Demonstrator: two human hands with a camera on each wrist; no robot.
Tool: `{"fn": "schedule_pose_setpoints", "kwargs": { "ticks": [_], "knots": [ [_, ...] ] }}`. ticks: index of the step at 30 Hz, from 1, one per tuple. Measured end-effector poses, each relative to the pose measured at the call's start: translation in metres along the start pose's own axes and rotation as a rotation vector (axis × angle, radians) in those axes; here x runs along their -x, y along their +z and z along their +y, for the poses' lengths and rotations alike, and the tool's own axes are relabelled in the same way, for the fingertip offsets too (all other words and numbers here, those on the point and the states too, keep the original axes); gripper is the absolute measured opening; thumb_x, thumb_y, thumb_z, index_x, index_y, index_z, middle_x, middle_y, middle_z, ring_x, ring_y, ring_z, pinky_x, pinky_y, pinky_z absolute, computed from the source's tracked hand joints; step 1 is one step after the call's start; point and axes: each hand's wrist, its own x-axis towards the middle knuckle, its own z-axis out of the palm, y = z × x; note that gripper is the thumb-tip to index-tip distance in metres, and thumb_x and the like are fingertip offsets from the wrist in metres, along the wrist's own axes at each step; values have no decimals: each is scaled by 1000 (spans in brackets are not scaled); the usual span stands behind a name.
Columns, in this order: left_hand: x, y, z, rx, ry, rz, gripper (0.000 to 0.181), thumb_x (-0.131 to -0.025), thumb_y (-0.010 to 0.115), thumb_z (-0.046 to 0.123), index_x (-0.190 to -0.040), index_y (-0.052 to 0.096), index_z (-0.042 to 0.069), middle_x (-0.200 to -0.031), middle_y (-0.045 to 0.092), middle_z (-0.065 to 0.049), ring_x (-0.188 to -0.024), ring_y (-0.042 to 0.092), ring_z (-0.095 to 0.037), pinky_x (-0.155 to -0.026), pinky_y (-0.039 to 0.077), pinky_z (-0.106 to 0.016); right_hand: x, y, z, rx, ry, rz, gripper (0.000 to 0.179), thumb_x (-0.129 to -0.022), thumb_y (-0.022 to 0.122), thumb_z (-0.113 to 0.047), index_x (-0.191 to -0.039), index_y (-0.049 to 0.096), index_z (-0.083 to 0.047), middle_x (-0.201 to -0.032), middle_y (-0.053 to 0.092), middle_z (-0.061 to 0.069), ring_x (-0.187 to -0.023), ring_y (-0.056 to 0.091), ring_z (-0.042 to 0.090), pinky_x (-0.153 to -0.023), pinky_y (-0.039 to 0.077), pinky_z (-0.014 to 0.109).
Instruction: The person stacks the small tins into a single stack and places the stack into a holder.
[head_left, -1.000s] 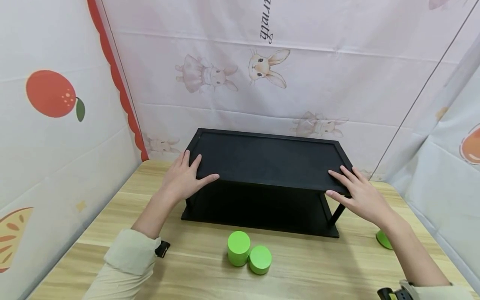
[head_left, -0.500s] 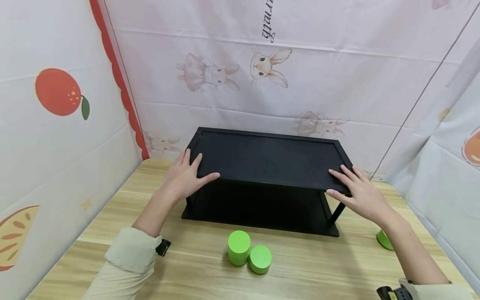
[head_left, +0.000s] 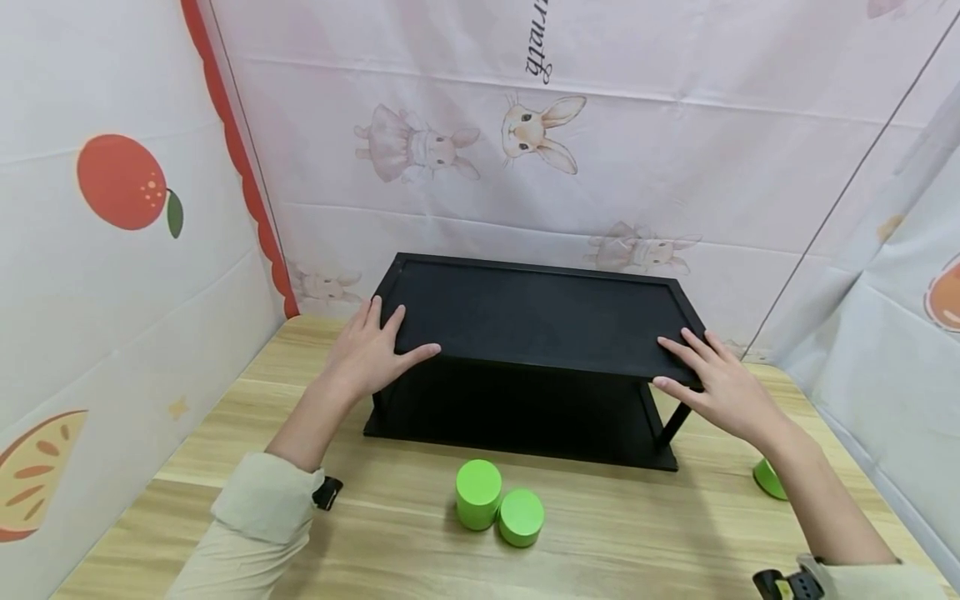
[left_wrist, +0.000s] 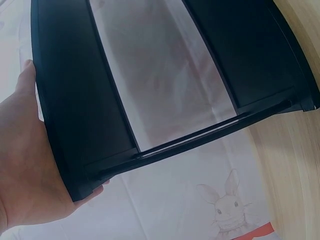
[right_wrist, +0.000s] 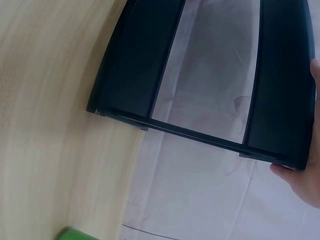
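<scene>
A black two-tier shelf (head_left: 532, 312) stands on the wooden table against the back cloth. My left hand (head_left: 363, 354) rests on the front left corner of its upper board, fingers spread and nearly straight. On the front right corner lies my right hand (head_left: 723, 396), its fingers also spread. The left wrist view shows the left hand (left_wrist: 30, 155) along the board's edge, with fingertips just past the end. In the right wrist view, only part of the right hand (right_wrist: 307, 170) shows at that edge. Two green cylinders, a taller one (head_left: 477, 494) and a shorter one (head_left: 521, 518), stand before the shelf.
Another green object (head_left: 768, 481) sits at the right, partly hidden behind my right forearm. Printed cloth walls (head_left: 450, 200) enclose the table (head_left: 397, 517) at the back and both sides.
</scene>
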Motion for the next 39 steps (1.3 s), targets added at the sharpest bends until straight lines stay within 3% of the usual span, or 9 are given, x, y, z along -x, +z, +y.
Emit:
{"fn": "schedule_pose_setpoints", "kwargs": {
  "ticks": [39],
  "knots": [
    [-9,-1,-5,22,12,2,96,-81,32,76,-146,20,5,-147,4,-27,-135,3,-39,-108,7,-51,-7,4,1,13,15,-8,68,-89,51,-53,-142,35,-15,-146,21,22,-133,5,45,-92,16,71]
  ]
}}
